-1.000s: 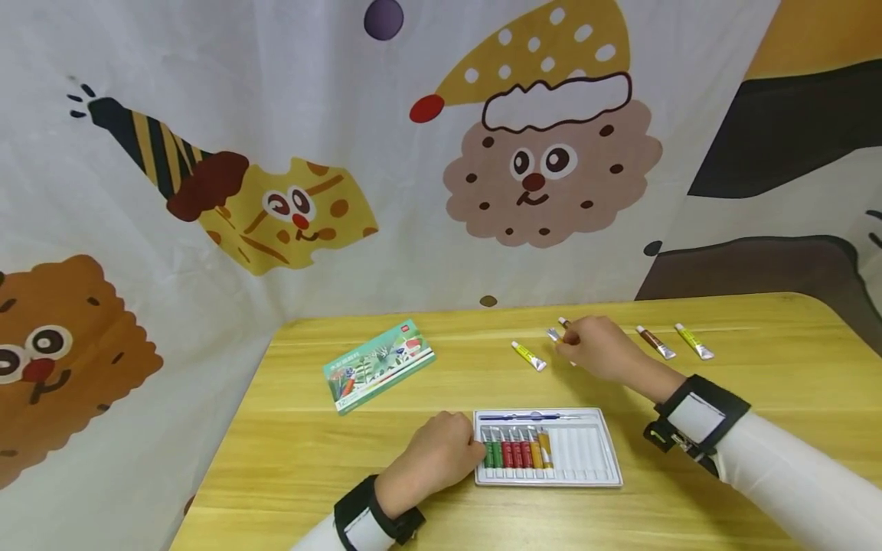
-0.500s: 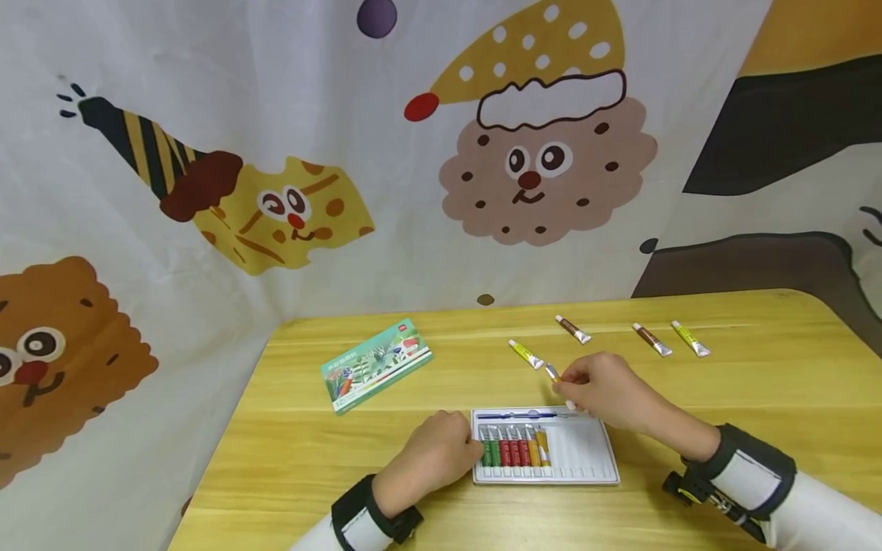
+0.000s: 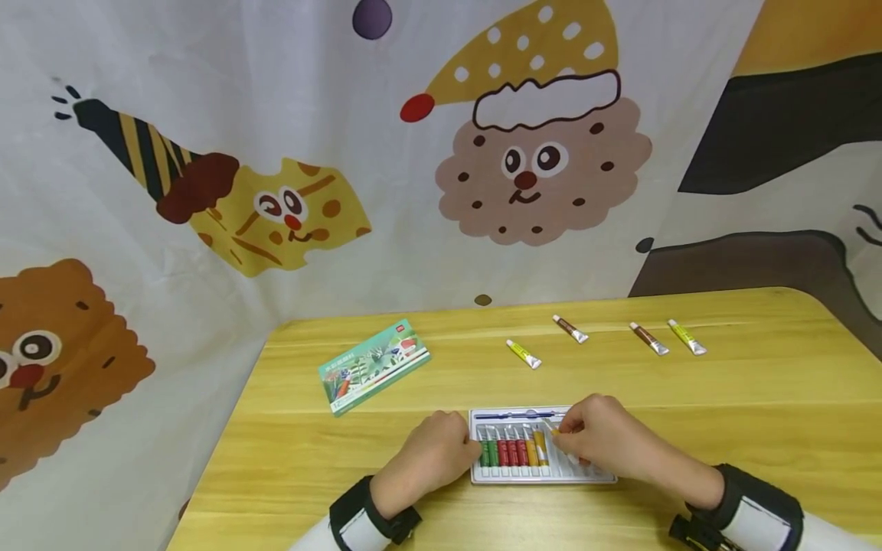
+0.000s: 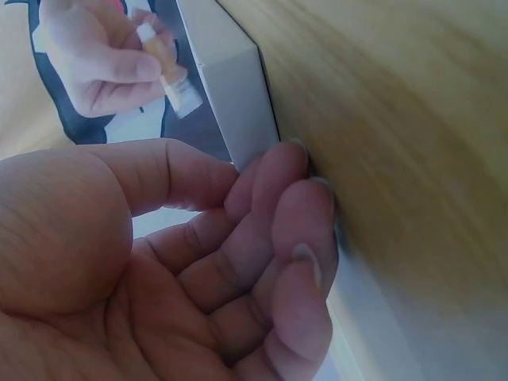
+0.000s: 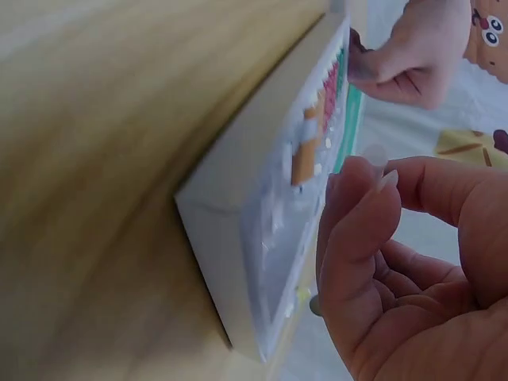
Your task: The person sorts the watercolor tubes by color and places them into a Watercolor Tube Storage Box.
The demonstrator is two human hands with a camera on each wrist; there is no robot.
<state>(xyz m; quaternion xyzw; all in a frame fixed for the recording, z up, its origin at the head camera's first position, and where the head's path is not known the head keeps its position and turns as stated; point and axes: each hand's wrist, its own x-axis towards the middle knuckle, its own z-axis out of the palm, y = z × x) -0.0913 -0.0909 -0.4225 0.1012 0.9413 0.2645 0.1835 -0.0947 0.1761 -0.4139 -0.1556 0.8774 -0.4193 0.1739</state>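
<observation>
A white plastic paint tray (image 3: 510,481) lies on the table, with green, red and orange paint tubes side by side in its left slots and a blue-handled paintbrush (image 3: 513,416) along its back groove. My left hand (image 3: 439,453) holds the tray's left edge, the fingers (image 4: 290,171) curled at its wall. Over the right half of the tray, my right hand (image 3: 606,436) pinches an orange paint tube (image 4: 163,63) between thumb and fingers. The tube slants, and the hand hides the right-hand slots in the head view.
Behind the tray lie a yellow tube (image 3: 524,354), a brown tube (image 3: 570,329), a second brown tube (image 3: 648,338) and another yellow tube (image 3: 686,337). A green paint box (image 3: 374,367) lies at the back left. A cartoon-printed curtain (image 3: 406,268) hangs behind the table (image 3: 289,474).
My right hand has picked up the orange tube from the back of the table and brought it forward over the tray. My left hand stays at the tray's left edge.
</observation>
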